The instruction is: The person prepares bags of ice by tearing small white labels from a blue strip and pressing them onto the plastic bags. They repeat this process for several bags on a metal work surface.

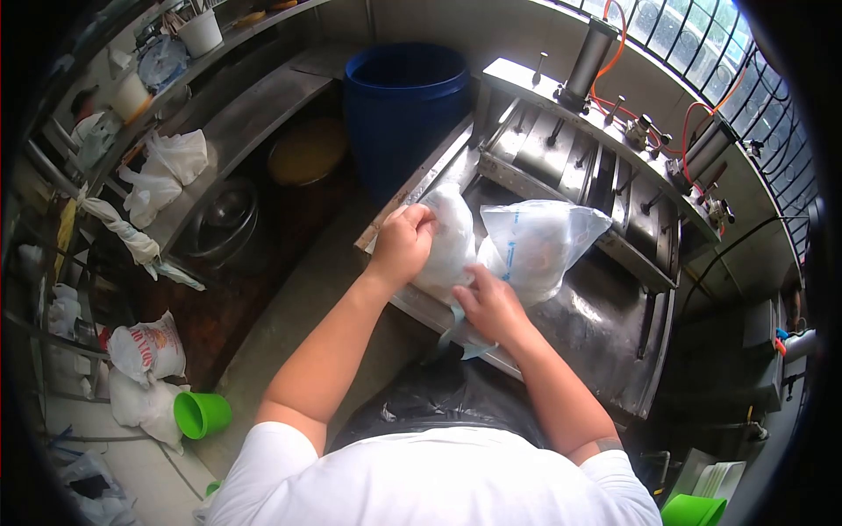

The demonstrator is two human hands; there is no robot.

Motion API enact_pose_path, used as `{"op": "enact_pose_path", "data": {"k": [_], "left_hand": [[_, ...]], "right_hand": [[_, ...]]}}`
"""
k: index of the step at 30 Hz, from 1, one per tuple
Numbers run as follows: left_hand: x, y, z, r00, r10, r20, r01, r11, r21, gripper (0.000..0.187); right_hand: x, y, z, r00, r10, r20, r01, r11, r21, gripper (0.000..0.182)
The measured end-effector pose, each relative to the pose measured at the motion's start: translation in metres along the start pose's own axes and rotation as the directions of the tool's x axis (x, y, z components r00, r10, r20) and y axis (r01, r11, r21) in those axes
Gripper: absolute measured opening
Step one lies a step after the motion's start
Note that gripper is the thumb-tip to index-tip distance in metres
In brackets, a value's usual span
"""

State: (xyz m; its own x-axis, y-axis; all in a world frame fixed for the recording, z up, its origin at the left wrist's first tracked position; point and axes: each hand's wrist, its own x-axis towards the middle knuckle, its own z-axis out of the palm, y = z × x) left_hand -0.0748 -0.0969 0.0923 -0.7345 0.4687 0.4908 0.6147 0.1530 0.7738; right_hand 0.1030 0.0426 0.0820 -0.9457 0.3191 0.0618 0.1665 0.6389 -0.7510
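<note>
My left hand (405, 245) is closed in a pinch on the upper left side of a translucent white plastic bag (450, 230). Lower down and to the right, my right hand (493, 305) has its fingers curled at the bag's lower edge. A pale greenish plastic strip (456, 329) hangs beneath the right fingers, over the table's front edge. Just beyond that hand lies a second clear plastic bag (545, 254) with blue print and something pale inside. Both bags rest on a steel worktable (596, 329).
A steel press frame with cylinders (589, 66) and orange air hoses spans the table's back. Behind the table's left corner stands a blue barrel (408, 88). Shelves (254, 105) with bags and tubs run along the left. A green bucket (202, 415) is on the floor.
</note>
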Motion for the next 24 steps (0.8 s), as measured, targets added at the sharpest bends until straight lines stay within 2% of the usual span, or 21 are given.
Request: {"op": "enact_pose_path", "data": {"k": [1,2,4,8,10,11,13,14,16,17,18,19,20,21,22,24], "left_hand": [[0.004,-0.010,0.005,0.999,0.037,-0.016,-0.036,0.997,0.066,0.010],[0.006,-0.009,0.005,0.999,0.043,-0.016,-0.041,0.997,0.065,0.010],[0.008,-0.004,0.003,0.999,-0.030,0.021,0.029,0.997,0.076,0.009],[0.011,-0.006,-0.001,0.998,-0.014,0.057,0.007,0.993,0.121,0.008],[0.012,-0.014,0.000,0.998,-0.045,0.051,0.040,0.993,0.108,0.019],[0.013,-0.013,-0.002,0.998,-0.044,0.048,0.039,0.993,0.107,0.019],[0.013,-0.011,-0.006,0.982,-0.189,0.022,0.188,0.981,0.053,0.044],[0.014,-0.015,-0.009,0.982,-0.190,0.018,0.188,0.981,0.050,0.044],[0.012,-0.031,-0.016,0.983,-0.183,0.017,0.183,0.983,-0.016,0.071],[0.010,-0.043,-0.018,0.985,-0.170,0.021,0.171,0.980,-0.100,0.063],[0.008,-0.048,-0.022,0.985,-0.169,0.018,0.170,0.980,-0.101,0.063],[0.004,-0.051,-0.026,0.943,-0.289,0.166,0.327,0.899,-0.291,0.054],[-0.001,-0.053,-0.027,0.871,-0.363,0.331,0.483,0.757,-0.440,0.047],[-0.008,-0.056,-0.022,0.900,-0.327,0.289,0.432,0.766,-0.477,0.027],[-0.006,-0.056,-0.022,0.900,-0.326,0.288,0.430,0.766,-0.477,0.027],[-0.002,-0.047,-0.025,0.906,-0.370,0.205,0.406,0.897,-0.173,0.019]], "right_hand": [[0.012,-0.006,-0.007,0.995,0.081,0.062,-0.082,0.997,0.010,0.065],[0.025,-0.009,-0.008,0.995,0.079,0.057,-0.080,0.997,0.009,0.065],[0.050,-0.013,-0.007,0.976,-0.091,-0.198,0.080,0.995,-0.064,0.072],[0.092,-0.030,-0.011,0.971,-0.103,-0.217,0.100,0.995,-0.026,0.075],[0.109,-0.025,-0.006,0.987,-0.100,-0.125,0.103,0.995,0.012,0.074],[0.116,-0.021,-0.004,0.979,-0.160,-0.124,0.165,0.986,0.032,0.073],[0.122,-0.008,-0.002,0.979,-0.168,-0.114,0.174,0.984,0.048,0.072],[0.122,-0.008,-0.003,0.979,-0.175,-0.105,0.182,0.981,0.066,0.071],[0.113,-0.006,-0.005,0.980,-0.174,-0.093,0.180,0.982,0.064,0.069],[0.107,-0.006,-0.005,0.982,-0.172,-0.085,0.177,0.982,0.066,0.066],[0.099,-0.003,-0.001,0.981,-0.174,-0.085,0.180,0.982,0.064,0.066],[0.091,0.004,0.007,0.980,-0.131,-0.148,0.163,0.960,0.230,0.063],[0.086,0.015,0.017,0.976,-0.079,-0.203,0.155,0.908,0.389,0.059],[0.093,0.050,0.039,0.933,-0.133,-0.334,0.255,0.900,0.353,0.040],[0.089,0.055,0.042,0.932,-0.135,-0.335,0.257,0.900,0.352,0.040],[0.080,0.050,0.041,0.960,0.043,-0.278,0.069,0.923,0.380,0.023]]}}
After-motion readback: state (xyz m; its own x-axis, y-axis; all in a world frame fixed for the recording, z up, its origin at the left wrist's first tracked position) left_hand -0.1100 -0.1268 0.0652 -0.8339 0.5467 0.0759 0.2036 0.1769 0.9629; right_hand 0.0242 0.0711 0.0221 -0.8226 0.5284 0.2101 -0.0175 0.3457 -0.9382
